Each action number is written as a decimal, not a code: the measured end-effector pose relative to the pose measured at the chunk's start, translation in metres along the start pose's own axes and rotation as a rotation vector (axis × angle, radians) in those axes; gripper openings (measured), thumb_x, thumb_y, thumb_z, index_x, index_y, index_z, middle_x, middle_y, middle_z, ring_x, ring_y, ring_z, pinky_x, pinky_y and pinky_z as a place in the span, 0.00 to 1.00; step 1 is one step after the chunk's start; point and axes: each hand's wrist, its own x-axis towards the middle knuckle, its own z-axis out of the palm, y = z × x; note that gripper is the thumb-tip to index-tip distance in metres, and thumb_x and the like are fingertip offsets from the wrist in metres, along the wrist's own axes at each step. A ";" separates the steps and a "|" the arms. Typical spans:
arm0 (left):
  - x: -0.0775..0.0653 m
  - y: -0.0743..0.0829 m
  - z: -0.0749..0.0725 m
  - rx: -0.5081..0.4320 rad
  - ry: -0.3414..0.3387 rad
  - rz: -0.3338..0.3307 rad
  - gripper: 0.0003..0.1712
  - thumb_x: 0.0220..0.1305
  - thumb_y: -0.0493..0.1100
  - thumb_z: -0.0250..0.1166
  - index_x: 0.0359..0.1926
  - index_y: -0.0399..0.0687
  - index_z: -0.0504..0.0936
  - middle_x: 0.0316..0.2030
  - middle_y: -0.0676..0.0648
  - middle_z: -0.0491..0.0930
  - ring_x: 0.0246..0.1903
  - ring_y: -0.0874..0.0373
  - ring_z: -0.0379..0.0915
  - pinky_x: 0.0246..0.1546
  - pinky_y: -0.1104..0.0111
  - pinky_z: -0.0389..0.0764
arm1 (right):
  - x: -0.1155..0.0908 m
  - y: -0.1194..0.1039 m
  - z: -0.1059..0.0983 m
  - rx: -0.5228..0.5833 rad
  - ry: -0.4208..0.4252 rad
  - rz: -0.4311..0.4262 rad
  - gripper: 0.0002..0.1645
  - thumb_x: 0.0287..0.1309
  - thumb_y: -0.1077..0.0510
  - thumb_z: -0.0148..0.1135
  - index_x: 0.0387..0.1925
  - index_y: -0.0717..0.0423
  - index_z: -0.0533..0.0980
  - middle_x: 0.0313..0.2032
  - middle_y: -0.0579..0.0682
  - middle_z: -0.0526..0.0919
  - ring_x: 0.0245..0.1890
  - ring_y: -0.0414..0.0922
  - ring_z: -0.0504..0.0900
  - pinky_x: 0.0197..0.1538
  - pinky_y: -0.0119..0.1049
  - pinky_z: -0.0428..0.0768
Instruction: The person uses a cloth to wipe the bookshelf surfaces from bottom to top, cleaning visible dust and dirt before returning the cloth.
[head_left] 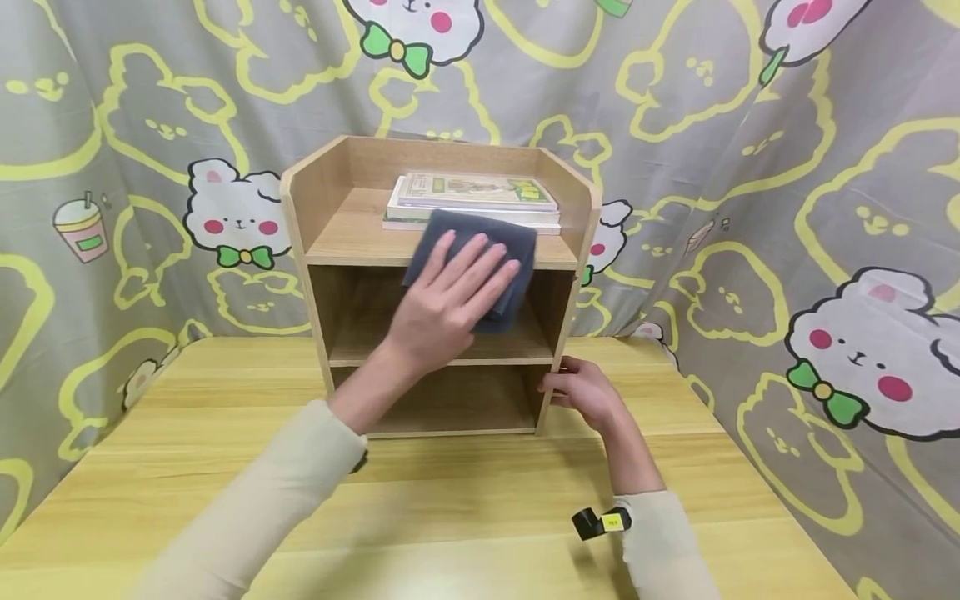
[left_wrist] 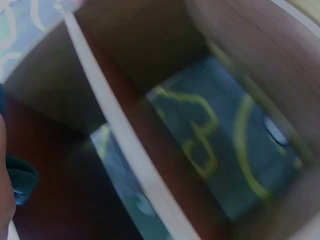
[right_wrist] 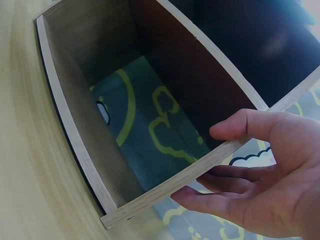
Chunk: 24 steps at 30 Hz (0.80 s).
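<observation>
At the front edge of the top shelf point(head_left: 352, 237), in the head view, a dark blue cloth point(head_left: 502, 229) lies beneath the left hand point(head_left: 442, 312), whose fingers are nearly straight and slightly spread; whether the thumb pinches it underneath is hidden. Low on the right, the right hand point(head_left: 588, 392) grips a side panel point(head_left: 551, 304) of the shelf unit point(head_left: 318, 187). Wiping would, I judge, go best with the cloth flat and evenly pressed, the right hand bracing the unit against sliding on the table point(head_left: 465, 500). Stacked books point(head_left: 472, 200) just behind the cloth block a deeper sweep; a patterned curtain point(head_left: 675, 75) hangs behind. The blurred left wrist view shows a dividing board point(left_wrist: 119, 120) and a scrap of cloth, too little to read the hold. In the right wrist view, thumb inside and fingers outside clasp the panel's edge firmly enough, it seems, for steadying.
</observation>
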 end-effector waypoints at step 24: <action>-0.064 -0.042 -0.040 -0.026 0.194 -0.361 0.27 0.62 0.33 0.60 0.63 0.46 0.81 0.61 0.39 0.80 0.68 0.37 0.68 0.70 0.31 0.51 | 0.001 0.001 0.002 -0.009 0.009 -0.005 0.35 0.60 0.63 0.60 0.67 0.71 0.65 0.51 0.60 0.80 0.47 0.45 0.81 0.63 0.50 0.78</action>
